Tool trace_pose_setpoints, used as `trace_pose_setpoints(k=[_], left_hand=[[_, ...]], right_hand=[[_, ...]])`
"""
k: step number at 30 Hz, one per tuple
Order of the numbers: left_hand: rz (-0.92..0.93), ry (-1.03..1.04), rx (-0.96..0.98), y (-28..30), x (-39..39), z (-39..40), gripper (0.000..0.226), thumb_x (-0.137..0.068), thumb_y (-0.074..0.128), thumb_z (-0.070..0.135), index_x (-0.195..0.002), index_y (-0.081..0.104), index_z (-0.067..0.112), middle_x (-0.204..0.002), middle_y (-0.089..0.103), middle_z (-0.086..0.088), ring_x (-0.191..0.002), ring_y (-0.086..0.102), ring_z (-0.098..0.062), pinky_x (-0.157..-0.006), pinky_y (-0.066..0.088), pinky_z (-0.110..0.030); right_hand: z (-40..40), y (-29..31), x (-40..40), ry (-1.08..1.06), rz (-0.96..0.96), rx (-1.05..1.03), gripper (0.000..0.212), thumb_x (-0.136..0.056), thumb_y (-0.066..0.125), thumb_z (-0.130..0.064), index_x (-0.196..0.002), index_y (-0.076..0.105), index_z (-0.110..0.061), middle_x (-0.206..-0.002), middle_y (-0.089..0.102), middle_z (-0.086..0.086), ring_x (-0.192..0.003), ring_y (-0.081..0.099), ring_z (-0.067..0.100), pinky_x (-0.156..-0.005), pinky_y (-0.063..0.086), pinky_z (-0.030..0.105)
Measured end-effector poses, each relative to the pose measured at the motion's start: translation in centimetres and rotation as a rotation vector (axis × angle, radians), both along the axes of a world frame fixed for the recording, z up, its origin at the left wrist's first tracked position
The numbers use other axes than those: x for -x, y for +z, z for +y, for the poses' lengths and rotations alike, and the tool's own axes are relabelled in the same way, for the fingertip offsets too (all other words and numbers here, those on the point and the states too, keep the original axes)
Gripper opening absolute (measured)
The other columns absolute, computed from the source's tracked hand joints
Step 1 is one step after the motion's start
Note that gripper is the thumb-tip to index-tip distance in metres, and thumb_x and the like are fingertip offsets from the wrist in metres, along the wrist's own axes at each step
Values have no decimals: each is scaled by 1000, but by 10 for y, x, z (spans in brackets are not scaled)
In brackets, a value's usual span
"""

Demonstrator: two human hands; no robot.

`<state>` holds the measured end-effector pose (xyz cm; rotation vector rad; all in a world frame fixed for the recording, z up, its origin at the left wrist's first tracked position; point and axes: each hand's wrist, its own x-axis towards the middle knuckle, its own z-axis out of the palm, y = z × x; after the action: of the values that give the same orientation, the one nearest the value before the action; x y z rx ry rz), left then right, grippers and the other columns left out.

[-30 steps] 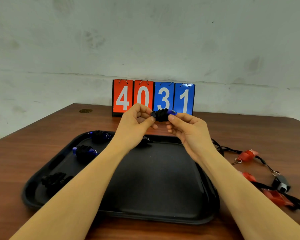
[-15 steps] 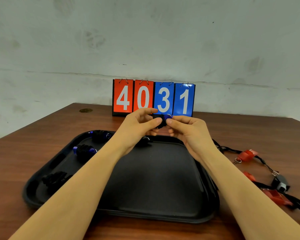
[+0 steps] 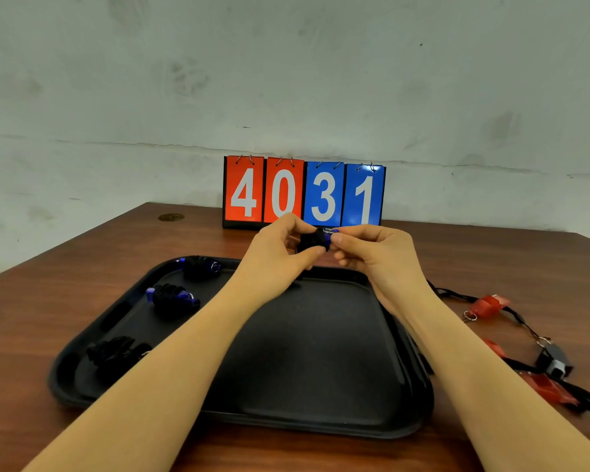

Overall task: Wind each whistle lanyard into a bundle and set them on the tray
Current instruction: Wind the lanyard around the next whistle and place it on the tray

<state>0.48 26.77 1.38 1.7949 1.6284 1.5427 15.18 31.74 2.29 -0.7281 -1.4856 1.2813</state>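
Above the far edge of the black tray (image 3: 321,420), both hands hold one blue whistle with its black lanyard wound round it (image 3: 315,240). My left hand (image 3: 280,248) pinches the wound bundle from the left. My right hand (image 3: 372,250) pinches its blue end with the metal ring from the right. Three wound bundles lie along the tray's left side: one at the far corner (image 3: 200,267), one below it (image 3: 172,298), and a black one (image 3: 116,352) near the front left.
Unwound whistles lie on the wooden table right of the tray: a red one (image 3: 487,304), a grey one (image 3: 556,361) and another red one (image 3: 545,386), with black lanyards tangled between them. A flip scoreboard reading 4031 (image 3: 304,194) stands behind the tray.
Both hands have sunk slightly with the bundle and closed in on it. The fingers have shifted around the winding. The bundles on the tray lie as before.
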Motion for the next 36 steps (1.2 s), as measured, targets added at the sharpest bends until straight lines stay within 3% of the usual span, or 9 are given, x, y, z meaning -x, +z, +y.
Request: trace_pose_setpoints(k=[5, 9, 12, 15, 20, 23, 27, 32, 36], left_hand=[[74, 46, -7, -4, 1, 2, 28, -79, 70, 16, -95, 48, 24, -90, 55, 16, -83, 60, -9, -75, 54, -25], [120, -20, -4, -3, -1, 2, 41, -84, 64, 15, -119, 48, 30, -98, 54, 17, -90, 60, -10, -82, 54, -29], [154, 4, -4, -4, -2, 1, 35, -86, 63, 18, -119, 54, 25, -105, 56, 13, -89, 59, -9, -83, 53, -27], [128, 26, 24, -3, -3, 1, 35, -85, 64, 18, -118, 55, 22, -105, 58, 8, -80, 62, -9, -74, 54, -21], [108, 44, 18, -2, -3, 0, 32, -84, 66, 18, -114, 56, 20, -101, 56, 10, -77, 62, -8, -65, 54, -16], [125, 80, -2, -2, -1, 2, 31, -83, 66, 18, -112, 57, 21, -100, 56, 12, -86, 57, -4, -74, 49, -16], [168, 84, 3, -3, 1, 3, 32, -83, 66, 19, -113, 57, 22, -103, 57, 13, -86, 53, 1, -68, 38, -7], [180, 54, -2, -5, 1, 3, 30, -82, 67, 19, -109, 55, 25, -104, 57, 14, -88, 53, 2, -67, 40, -7], [159, -34, 17, -7, 1, 4, 27, -86, 63, 15, -105, 45, 23, -107, 57, 10, -98, 56, -4, -68, 44, -7]], right_hand=[[0, -4, 4, -65, -56, -53, 4, -82, 66, -4, -84, 68, -4, -70, 68, 9, -58, 62, 11, -60, 54, 21], [-1, -6, 7, -135, -94, -136, 3, -82, 67, -7, -85, 67, -5, -71, 68, 7, -57, 64, 9, -56, 53, 18], [0, -7, 8, -185, -143, -193, 6, -81, 68, -7, -81, 63, -11, -78, 69, 9, -66, 68, 14, -63, 57, 24], [-1, -9, 10, -229, -210, -277, 12, -81, 68, -11, -80, 61, -20, -84, 68, 6, -80, 68, 20, -74, 57, 32], [-4, -7, 8, -222, -293, -388, 13, -83, 65, -9, -92, 63, -19, -89, 65, -4, -87, 63, 10, -76, 52, 15], [-3, -8, 7, -186, -302, -410, 17, -85, 62, -6, -99, 64, -16, -95, 67, -1, -91, 64, 11, -82, 53, 21], [-1, -8, 3, -174, -325, -444, 15, -87, 60, -5, -96, 66, -14, -95, 67, 0, -94, 64, 13, -88, 53, 29], [2, -9, 1, -225, -382, -674, 10, -83, 63, -1, -88, 68, -9, -95, 60, -4, -90, 58, 3, -83, 46, 9], [2, -11, 2, -168, -392, -710, 12, -84, 60, 2, -90, 65, -7, -95, 65, 1, -91, 61, 6, -86, 48, 12]])
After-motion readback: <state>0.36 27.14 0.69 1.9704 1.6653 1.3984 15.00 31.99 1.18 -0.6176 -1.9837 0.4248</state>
